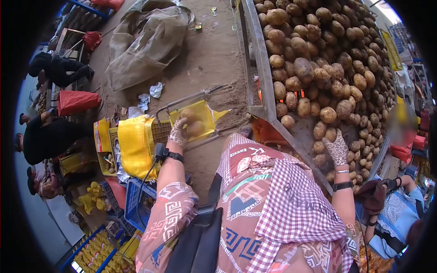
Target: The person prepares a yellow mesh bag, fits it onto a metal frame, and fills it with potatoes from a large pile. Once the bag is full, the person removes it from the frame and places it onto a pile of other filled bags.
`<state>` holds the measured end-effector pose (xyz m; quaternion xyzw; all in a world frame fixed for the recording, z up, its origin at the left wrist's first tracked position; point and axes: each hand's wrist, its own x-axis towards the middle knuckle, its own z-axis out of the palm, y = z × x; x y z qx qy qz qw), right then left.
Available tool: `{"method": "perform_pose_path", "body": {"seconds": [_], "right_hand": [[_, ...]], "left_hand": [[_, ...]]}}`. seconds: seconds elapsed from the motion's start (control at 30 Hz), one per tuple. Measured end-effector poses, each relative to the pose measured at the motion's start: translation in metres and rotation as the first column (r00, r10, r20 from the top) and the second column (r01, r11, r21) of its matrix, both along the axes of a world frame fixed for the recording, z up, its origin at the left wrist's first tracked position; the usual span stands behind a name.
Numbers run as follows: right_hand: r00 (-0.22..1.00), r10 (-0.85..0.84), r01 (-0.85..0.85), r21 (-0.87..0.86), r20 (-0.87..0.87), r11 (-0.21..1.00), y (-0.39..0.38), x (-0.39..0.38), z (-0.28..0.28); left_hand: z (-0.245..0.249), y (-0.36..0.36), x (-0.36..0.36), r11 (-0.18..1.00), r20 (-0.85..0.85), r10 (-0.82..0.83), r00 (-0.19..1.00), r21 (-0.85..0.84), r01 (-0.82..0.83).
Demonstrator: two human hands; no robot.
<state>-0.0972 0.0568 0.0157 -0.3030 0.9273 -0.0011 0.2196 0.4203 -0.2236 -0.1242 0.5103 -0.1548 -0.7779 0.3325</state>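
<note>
My left hand (178, 132), in a spotted glove, is at the near left edge of a yellow mesh bag (207, 119) hung in a metal frame (160, 112). Its fingers are apart and I see nothing held in them. Blurred potatoes (195, 129) show inside the bag. My right hand (337, 148), gloved alike, reaches into the potato heap (337, 86) on a metal-edged table (262, 59). Thumb and fingers are around a potato (331, 133) at the heap's near side; the palm side is hidden.
Left of the frame, yellow mesh bags (135, 146) lie over a crate, with a blue crate (136, 204) nearer me. A large sheer sack (145, 45) lies on the floor ahead. Several people stand at the left; a person in blue (397, 214) works close on my right.
</note>
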Motion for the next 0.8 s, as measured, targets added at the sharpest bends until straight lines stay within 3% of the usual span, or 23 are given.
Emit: {"method": "perform_pose_path", "body": {"seconds": [0.03, 0.07, 0.1, 0.17, 0.2, 0.23, 0.3, 0.33, 0.4, 0.43, 0.47, 0.5, 0.57, 0.6, 0.63, 0.67, 0.77, 0.8], "right_hand": [[1.0, -0.003, 0.003, 0.012, -0.001, 1.0, -0.001, 0.0, 0.0], [1.0, -0.008, 0.009, -0.027, 0.023, 1.0, 0.0, 0.001, 0.002], [1.0, -0.023, 0.023, -0.029, 0.01, 0.999, -0.004, 0.005, 0.004], [0.994, -0.096, 0.101, -0.093, 0.057, 0.991, 0.002, 0.009, 0.012], [0.98, -0.156, 0.187, -0.289, 0.127, 0.939, 0.02, 0.0, -0.013], [0.963, -0.187, 0.258, -0.474, 0.192, 0.842, 0.037, -0.007, -0.032], [0.944, -0.277, 0.329, -0.487, 0.178, 0.809, 0.017, 0.026, 0.005], [0.915, -0.188, 0.383, -0.626, 0.356, 0.679, 0.021, 0.027, -0.009], [0.891, -0.045, 0.365, -0.654, 0.452, 0.662, -0.01, 0.058, 0.03], [0.933, 0.085, 0.199, -0.695, 0.351, 0.691, -0.017, 0.068, 0.031], [0.874, 0.189, 0.178, -0.658, 0.447, 0.732, -0.026, 0.074, 0.043], [0.782, 0.231, 0.28, -0.657, 0.579, 0.7, -0.035, 0.081, 0.045], [0.934, 0.064, 0.187, -0.632, 0.352, 0.752, -0.045, 0.061, 0.06], [0.993, -0.026, 0.095, -0.675, 0.112, 0.731, -0.045, 0.037, 0.046], [0.984, -0.118, -0.008, -0.694, -0.134, 0.72, -0.045, 0.011, 0.032], [0.979, -0.164, 0.048, -0.637, -0.124, 0.769, -0.052, -0.007, 0.045], [0.962, -0.048, -0.039, -0.312, -0.267, 0.949, -0.071, -0.042, 0.018], [0.962, -0.048, -0.041, -0.316, -0.268, 0.948, -0.07, -0.048, 0.013]], "left_hand": [[-0.01, -0.001, 0.001, 1.0, -0.01, -0.004, 1.0, -0.002, 0.004], [-0.03, -0.006, 0.007, 0.948, 0.461, -0.219, 0.86, -0.108, 0.299], [-0.029, -0.011, 0.004, 0.808, 0.83, -0.285, 0.48, -0.062, 0.586], [-0.015, -0.012, -0.01, 0.704, 0.932, -0.181, 0.315, -0.101, 0.703], [-0.028, -0.015, -0.012, 0.698, 0.83, -0.152, 0.537, -0.294, 0.653], [-0.004, -0.015, -0.032, 0.718, 0.814, -0.177, 0.553, -0.277, 0.638], [0.057, 0.002, -0.082, 0.799, 0.524, -0.219, 0.823, -0.388, 0.459], [0.085, 0.008, -0.112, 0.796, 0.374, -0.34, 0.863, -0.375, 0.476], [0.129, 0.036, -0.178, 0.832, 0.007, -0.494, 0.869, -0.287, 0.475], [0.145, 0.052, -0.211, 0.857, -0.203, -0.511, 0.835, -0.199, 0.475], [0.158, 0.067, -0.237, 0.843, -0.381, -0.517, 0.766, -0.072, 0.533], [0.167, 0.077, -0.255, 0.801, -0.547, -0.48, 0.686, 0.046, 0.597], [0.145, 0.09, -0.276, 0.683, -0.634, -0.416, 0.652, 0.255, 0.684], [0.134, 0.089, -0.277, 0.625, -0.679, -0.233, 0.696, 0.444, 0.642], [0.135, 0.092, -0.28, 0.623, -0.682, -0.235, 0.692, 0.441, 0.646], [0.137, 0.094, -0.282, 0.639, -0.684, -0.285, 0.672, 0.387, 0.665], [0.13, 0.099, -0.294, 0.669, -0.673, -0.357, 0.648, 0.3, 0.68], [0.128, 0.102, -0.298, 0.666, -0.693, -0.381, 0.612, 0.253, 0.702]]}}
